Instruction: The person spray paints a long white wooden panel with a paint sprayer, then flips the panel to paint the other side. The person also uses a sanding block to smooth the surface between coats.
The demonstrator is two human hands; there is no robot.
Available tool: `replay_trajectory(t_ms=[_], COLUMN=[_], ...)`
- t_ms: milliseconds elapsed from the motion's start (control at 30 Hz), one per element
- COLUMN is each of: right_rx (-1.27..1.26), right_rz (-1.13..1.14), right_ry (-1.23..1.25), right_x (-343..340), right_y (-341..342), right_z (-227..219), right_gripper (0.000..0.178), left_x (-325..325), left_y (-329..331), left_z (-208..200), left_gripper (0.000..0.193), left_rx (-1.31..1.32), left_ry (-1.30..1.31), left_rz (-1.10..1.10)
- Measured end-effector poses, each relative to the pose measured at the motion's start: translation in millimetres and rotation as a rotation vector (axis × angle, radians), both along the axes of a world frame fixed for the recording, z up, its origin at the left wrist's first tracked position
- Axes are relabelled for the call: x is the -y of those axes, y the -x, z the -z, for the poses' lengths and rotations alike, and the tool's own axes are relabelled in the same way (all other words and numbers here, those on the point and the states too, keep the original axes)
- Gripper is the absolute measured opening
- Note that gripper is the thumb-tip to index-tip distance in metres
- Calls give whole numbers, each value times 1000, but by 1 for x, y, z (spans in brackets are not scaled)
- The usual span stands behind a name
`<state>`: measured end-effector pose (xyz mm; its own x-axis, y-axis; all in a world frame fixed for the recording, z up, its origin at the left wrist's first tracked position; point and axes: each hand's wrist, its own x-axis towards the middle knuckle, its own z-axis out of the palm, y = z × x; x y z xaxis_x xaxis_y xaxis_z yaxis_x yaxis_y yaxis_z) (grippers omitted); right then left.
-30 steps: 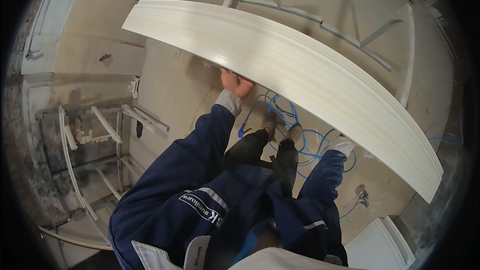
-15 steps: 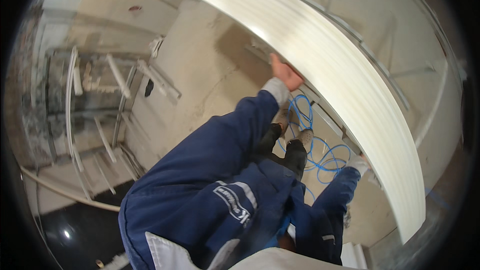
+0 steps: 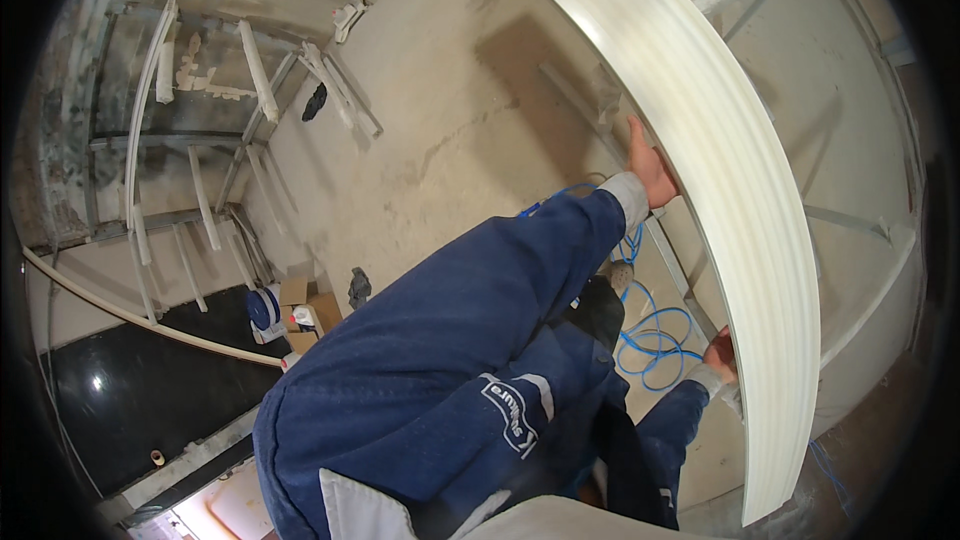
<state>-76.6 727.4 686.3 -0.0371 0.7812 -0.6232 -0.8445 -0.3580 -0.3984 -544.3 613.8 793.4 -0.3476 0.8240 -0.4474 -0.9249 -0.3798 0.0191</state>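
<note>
A long, glossy white panel (image 3: 735, 150) with faint streaks runs from the top edge down to the lower right, bent into an arc by the lens. My left hand (image 3: 655, 172) grips its near edge about midway, thumb up on this side and fingers hidden behind the panel. Lower down, my right hand (image 3: 720, 355) holds the same edge, its fingers partly out of sight. Both arms wear dark blue sleeves with grey cuffs.
A blue hose (image 3: 655, 335) lies coiled on the floor by my shoe (image 3: 621, 278). Left stands a metal rack (image 3: 150, 140) with white padded arms. Near it are a cardboard box (image 3: 312, 312), a dark cloth (image 3: 359, 287) and a shiny black slab (image 3: 150, 390).
My body has turned, and the panel with both hands on it now stands farther right and more upright in view. The cardboard box has come into sight at left.
</note>
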Motion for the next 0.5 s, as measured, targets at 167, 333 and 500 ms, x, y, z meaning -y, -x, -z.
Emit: replay_trajectory(t_ms=[167, 333, 500], right_rx=[251, 599, 864], right_rz=[-187, -724, -1349], right_ry=[315, 529, 455], right_x=[62, 152, 212], right_y=[-7, -10, 8], right_z=[18, 46, 50], right_gripper=[89, 90, 64], left_x=[15, 77, 261], left_y=[8, 27, 36], left_z=[2, 40, 112], left_gripper=[125, 122, 84], left_rx=[-115, -291, -1306], left_ry=[121, 383, 1027], left_rz=[141, 328, 1087])
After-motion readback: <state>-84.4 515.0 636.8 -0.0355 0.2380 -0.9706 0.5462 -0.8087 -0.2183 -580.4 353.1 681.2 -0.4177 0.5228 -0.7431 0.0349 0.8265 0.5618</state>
